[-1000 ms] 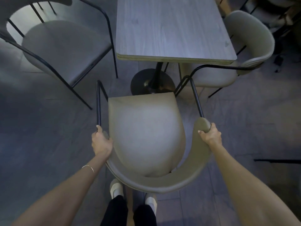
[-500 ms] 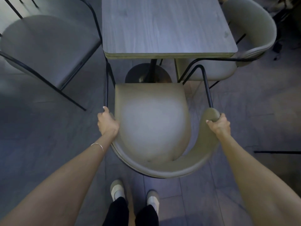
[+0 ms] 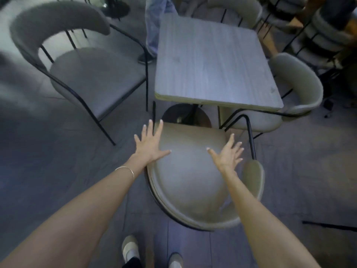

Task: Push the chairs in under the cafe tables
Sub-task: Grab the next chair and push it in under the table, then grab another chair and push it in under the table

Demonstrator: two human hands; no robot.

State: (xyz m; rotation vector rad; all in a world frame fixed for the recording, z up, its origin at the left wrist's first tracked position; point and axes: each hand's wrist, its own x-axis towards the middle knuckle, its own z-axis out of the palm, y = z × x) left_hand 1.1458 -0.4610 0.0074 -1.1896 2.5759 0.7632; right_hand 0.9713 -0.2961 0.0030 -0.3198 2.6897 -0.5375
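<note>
Beige padded chair (image 3: 190, 171) with thin black tube legs sits just short of the grey wood-grain bench's (image 3: 210, 60) near edge — seat front beside the round pedestal base (image 3: 186, 115) — while left hand (image 3: 149, 145) and right hand (image 3: 229, 154) hover splayed, holding nothing.

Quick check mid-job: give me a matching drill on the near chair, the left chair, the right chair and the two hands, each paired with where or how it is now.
Things:
1. near chair
2. left chair
3. right chair
4. left hand and right hand

States:
A. seat partly under the table, backrest at its right side
B. fingers spread, no grip on anything
C. seat front near the table's front edge, mostly not under
D. standing clear of the table, at an angle

Pairs: 1-C, 2-D, 3-A, 4-B
</note>
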